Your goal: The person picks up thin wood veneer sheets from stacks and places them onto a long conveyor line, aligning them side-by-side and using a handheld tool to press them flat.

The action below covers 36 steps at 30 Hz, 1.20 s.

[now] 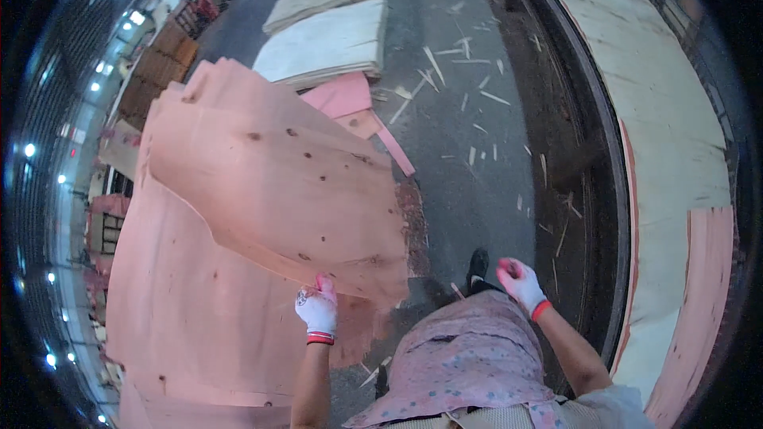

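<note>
My left hand (pixel 318 308), in a white glove with pink-stained fingers and a red cuff, pinches the near edge of a pinkish wood veneer sheet (pixel 270 167). That thin sheet has dark knots and curls up along its left edge. Beneath it lies a stack of similar pink veneer sheets (pixel 171 294). My right hand (pixel 520 284), gloved the same way, hovers over the floor beside my patterned apron (pixel 469 342). Its fingers are curled in, and nothing shows in them.
Pale veneer stacks (pixel 322 44) stand farther ahead. Pink veneer scraps (pixel 342 99) lie in front of them. Wood splinters (pixel 433 67) litter the dark floor. Along my right runs a dark metal rail (pixel 616 191), beside a long pale veneer surface (pixel 675 143) bearing a pink strip (pixel 703 294).
</note>
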Tool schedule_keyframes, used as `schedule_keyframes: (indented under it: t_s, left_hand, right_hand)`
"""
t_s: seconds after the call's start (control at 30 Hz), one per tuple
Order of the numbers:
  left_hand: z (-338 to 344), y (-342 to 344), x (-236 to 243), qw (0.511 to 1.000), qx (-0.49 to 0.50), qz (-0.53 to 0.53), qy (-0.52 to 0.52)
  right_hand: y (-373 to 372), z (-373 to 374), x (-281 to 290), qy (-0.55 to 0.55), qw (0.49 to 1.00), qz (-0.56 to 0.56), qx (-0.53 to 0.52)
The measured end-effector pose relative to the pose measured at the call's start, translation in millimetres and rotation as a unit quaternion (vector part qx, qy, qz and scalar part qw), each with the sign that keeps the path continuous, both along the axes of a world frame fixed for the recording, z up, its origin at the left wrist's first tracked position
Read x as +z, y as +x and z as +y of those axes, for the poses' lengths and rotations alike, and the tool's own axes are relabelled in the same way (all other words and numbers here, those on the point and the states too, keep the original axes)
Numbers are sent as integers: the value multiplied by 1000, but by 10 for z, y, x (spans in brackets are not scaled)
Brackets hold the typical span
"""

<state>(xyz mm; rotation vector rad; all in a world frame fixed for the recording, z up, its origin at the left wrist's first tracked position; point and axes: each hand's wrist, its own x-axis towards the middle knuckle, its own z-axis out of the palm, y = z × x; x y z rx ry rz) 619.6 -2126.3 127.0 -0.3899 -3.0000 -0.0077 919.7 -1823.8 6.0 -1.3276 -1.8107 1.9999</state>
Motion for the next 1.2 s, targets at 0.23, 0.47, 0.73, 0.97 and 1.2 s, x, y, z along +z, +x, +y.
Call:
schedule_keyframes:
  t_s: [0.23,0.47,0.73,0.97,1.2]
  left_hand:
    - [830,97,287,956,21,-161,245]
    - [1725,303,773,733,48,-299,609]
    - [2488,77,1132,717,-47,-452,529]
    - [2053,-861,-128,594,96,-416,682]
    - [1888,-2532,-1424,437,321,-494,680]
  right_hand:
    - [-801,467,355,134,976,48,165]
    - [-2031,318,1042,336,878,276,202]
    - [-2772,1131,1157,290,881,349,136]
    - [-2822,1837,1318,321,889,312,94]
    - [-3029,2263,1974,422,847,320,49]
